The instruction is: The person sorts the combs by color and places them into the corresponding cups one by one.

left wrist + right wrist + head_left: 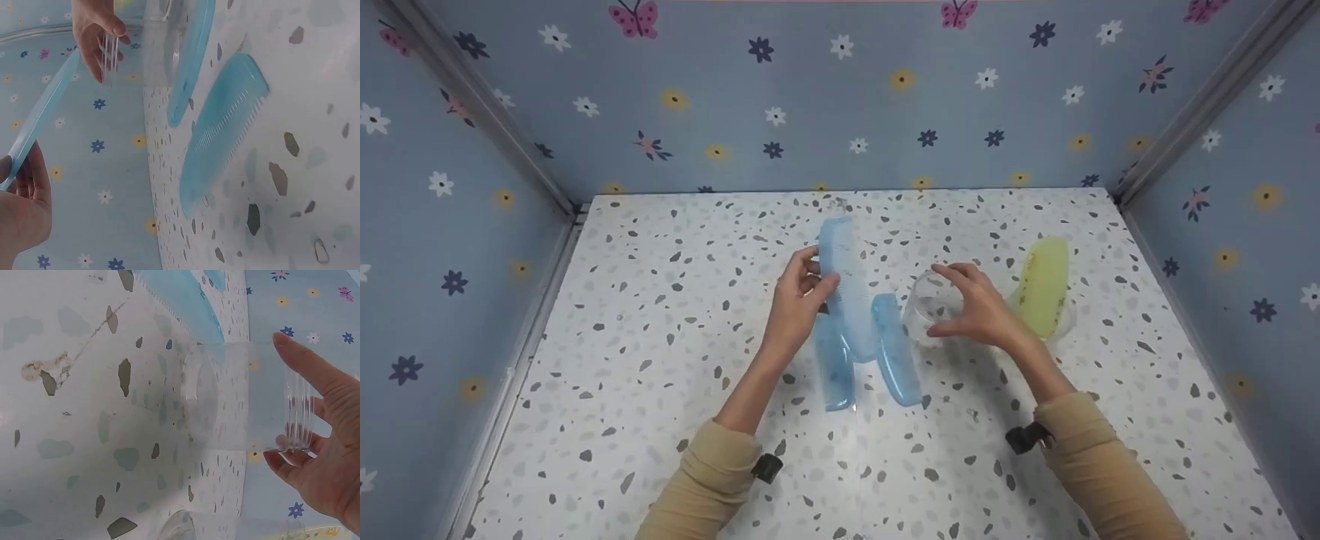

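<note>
My left hand (799, 296) pinches a long light-blue comb (835, 251) by its side, thumb in front and fingers behind. In the left wrist view this comb is raised above the table. My right hand (981, 309) grips the threaded neck of a clear jar (233, 396), thumb on one side and fingers round the other. The jar stands upright, its base at the tabletop. Two smaller blue combs lie below and between the hands: the left comb (834, 367) under the raised one, the right comb (897, 352) beside the jar.
A yellow comb (1044, 289) is right of my right hand, overlapping a second clear jar (1065, 324). The speckled white table (660, 390) is bounded by flower-patterned panels (810, 90) at the back and both sides.
</note>
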{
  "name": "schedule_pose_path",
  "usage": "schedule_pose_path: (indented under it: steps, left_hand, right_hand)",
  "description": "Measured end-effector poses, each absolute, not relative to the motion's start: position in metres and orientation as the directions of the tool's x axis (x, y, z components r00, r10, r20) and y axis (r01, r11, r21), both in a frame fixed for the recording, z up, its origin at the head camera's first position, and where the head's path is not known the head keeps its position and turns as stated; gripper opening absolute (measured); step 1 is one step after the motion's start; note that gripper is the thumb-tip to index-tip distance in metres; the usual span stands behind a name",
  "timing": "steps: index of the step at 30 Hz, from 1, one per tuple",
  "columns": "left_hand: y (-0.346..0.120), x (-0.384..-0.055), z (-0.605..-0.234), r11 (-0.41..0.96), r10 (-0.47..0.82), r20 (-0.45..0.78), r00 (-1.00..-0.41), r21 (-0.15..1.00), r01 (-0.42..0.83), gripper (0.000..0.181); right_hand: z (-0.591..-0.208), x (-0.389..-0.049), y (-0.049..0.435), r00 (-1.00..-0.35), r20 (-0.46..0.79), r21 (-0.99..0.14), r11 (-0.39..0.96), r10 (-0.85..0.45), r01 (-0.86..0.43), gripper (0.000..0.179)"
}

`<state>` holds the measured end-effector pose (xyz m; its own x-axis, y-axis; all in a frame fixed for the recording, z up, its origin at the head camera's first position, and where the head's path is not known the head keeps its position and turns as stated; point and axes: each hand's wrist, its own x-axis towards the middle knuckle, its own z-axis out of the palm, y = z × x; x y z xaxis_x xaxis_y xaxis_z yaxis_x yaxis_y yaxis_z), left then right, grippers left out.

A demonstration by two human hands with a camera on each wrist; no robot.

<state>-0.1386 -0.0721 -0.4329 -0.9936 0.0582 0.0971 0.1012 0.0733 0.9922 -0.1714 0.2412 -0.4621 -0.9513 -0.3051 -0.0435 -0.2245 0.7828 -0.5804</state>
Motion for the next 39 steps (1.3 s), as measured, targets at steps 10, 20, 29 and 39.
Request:
schedule_pose_path:
  steps: [10,20,29,39]
  left_hand:
    - [-0.042,-0.151,-0.421,0.022,0.1,0.164,-0.981,0.986,0.167,0.044]
    - [-0.019,-0.162,-0.419,0.004,0.109,0.218,-0.97,0.975,0.22,0.039]
    - [0.001,-0.169,-0.426,0.021,0.099,0.255,-0.962,0.966,0.258,0.036]
    - [0.02,-0.174,-0.442,0.121,0.143,0.267,-0.953,0.951,0.285,0.03]
  right_hand:
    - [-0.478,-0.162,0.235,-0.964,-0.018,-0.687,0.704,-0.264,-0.18,0.114]
    - [-0.499,-0.156,0.233,-0.971,0.014,-0.811,0.566,-0.237,-0.15,0.116]
    - [-0.505,-0.151,0.233,-0.978,-0.067,-0.884,0.466,-0.199,-0.034,0.112]
    - [-0.514,-0.151,0.234,-0.981,-0.082,-0.923,0.386,-0.179,0.007,0.11]
